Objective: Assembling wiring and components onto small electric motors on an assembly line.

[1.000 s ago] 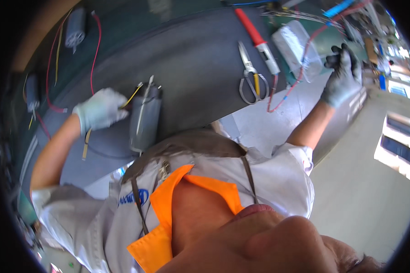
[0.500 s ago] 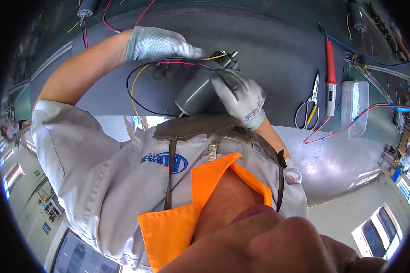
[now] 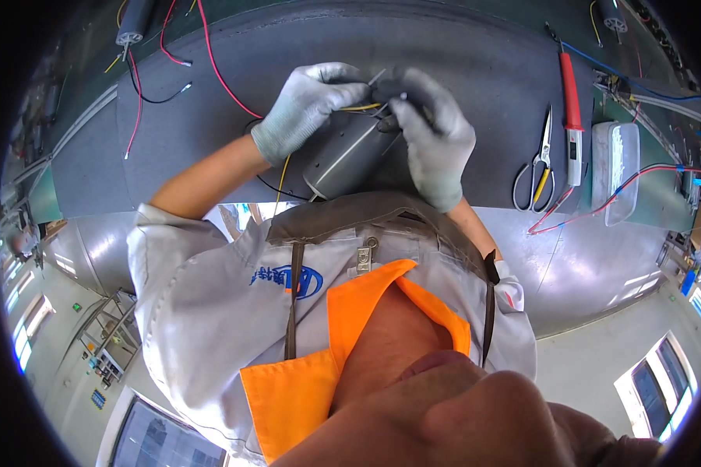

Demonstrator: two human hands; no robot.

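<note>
A grey metal cylinder, a small motor, lies tilted on the dark mat just in front of my chest. Both my hands wear light grey gloves. My left hand pinches a yellow wire at the motor's upper end. My right hand rests over the motor's top right and pinches thin wire ends right beside the left fingertips. Another yellow wire and a black wire hang from under the motor.
Scissors with yellow-black handles, a red-handled tool and a clear plastic box lie to the right, with red and blue wires. A second motor with red and black leads sits at the far left.
My right hand came back from the wires at the far right to the motor. Both hands now meet at the wire ends on the motor's top.
</note>
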